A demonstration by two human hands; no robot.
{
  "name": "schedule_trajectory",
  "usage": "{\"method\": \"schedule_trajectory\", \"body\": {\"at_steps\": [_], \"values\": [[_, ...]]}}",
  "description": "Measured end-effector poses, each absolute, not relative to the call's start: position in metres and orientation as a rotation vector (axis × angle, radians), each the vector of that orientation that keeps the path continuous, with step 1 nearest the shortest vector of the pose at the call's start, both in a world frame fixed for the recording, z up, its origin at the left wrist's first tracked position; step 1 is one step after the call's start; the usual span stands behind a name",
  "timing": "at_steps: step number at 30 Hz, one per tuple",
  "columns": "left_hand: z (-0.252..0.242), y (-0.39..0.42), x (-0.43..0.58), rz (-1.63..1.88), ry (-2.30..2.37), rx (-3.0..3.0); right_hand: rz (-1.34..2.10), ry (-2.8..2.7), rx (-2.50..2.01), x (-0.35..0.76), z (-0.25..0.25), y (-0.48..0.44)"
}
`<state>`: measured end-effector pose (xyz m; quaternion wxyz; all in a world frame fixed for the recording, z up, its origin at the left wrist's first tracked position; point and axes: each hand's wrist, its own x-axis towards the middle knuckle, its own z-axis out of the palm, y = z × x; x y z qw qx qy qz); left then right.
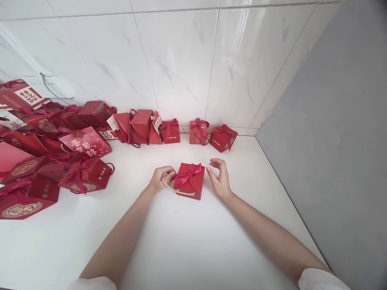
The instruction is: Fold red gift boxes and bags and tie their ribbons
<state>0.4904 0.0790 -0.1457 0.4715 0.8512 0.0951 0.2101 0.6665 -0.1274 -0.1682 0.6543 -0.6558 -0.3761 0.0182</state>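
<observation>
red ribbon-tied gift box (192,184): placed on surface (181,241), seemingly for two-sided reach | left hand (161,179): curled at box edge, perhaps for steadying; grip cannot be told | right hand (222,181): spread, empty, just beside

Ahead of me rises a white tiled wall (181,52) with grey marbling; to my right is a plain grey surface (338,141). Along the wall's foot, on my white tabletop (181,249), three small red boxes (196,135) with ribbon bows stand right of angular red cartons (141,125). A crowded heap of red boxes (52,146) fills my left.
</observation>
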Motion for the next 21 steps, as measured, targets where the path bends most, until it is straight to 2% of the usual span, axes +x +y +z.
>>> {"method": "schedule_trajectory", "body": {"at_steps": [5, 9, 12, 14, 16, 21], "values": [[-0.114, 0.091, 0.482, -0.116, 0.121, 1.764, 0.168, -0.799, -1.461, 0.667, -0.169, -0.127], [-0.081, 0.113, 0.465, -0.472, 0.125, 1.818, 0.19, -0.776, -1.473, 0.67, -0.168, -0.127], [-0.059, 0.109, 0.463, -0.338, 0.451, 1.997, 0.212, -0.76, -1.483, 0.669, -0.169, -0.127], [-0.046, 0.091, 0.469, -0.036, 0.627, 2.136, 0.231, -0.743, -1.491, 0.666, -0.172, -0.127], [-0.034, 0.066, 0.479, 0.245, 0.604, 2.259, 0.236, -0.729, -1.495, 0.664, -0.172, -0.127], [-0.021, 0.014, 0.502, 0.277, 0.44, 2.5, 0.074, -0.772, -1.475, 0.683, -0.131, -0.131]]}}
